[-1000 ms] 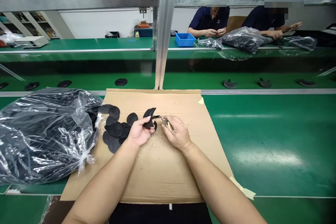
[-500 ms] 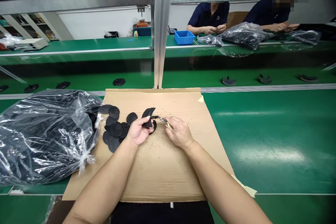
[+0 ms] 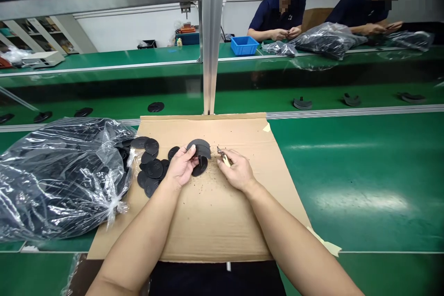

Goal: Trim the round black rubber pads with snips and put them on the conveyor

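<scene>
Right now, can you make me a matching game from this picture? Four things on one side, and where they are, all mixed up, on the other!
Things:
1. curved black part
2. small tool with a pale handle
3. big clear plastic bag
4. blue box

Places:
A. on the far green bench
B. in the person's right hand
C. in the person's left hand
D. at the left, beside the pile of black discs

Right pairs: 1-C, 2-B, 3-D, 4-A
</scene>
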Motion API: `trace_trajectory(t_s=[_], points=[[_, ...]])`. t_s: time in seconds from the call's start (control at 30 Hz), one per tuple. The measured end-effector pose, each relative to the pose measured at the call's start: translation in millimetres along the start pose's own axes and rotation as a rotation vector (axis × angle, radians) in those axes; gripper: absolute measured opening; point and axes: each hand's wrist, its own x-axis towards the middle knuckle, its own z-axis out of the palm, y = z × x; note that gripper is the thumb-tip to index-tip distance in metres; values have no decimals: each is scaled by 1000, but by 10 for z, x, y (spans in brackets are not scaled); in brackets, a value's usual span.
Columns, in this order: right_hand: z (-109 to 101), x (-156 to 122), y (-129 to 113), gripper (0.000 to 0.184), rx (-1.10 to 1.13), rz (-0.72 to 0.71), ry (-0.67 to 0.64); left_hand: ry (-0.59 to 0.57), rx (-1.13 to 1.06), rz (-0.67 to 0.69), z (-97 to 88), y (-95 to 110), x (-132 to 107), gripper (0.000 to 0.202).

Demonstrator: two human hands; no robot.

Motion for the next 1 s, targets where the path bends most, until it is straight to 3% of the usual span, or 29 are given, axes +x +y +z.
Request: trace_trajectory(t_s=[0.27, 0.43, 1.0], points=[[53, -48, -52, 26, -74, -123, -128, -1, -38, -147, 9, 38, -8, 26], [74, -59, -64, 29, -155, -175, -173, -73, -87, -233, 66, 8, -24, 17], [86, -60, -81, 31, -242, -202, -296, -35, 55, -201, 70, -53, -19, 32]])
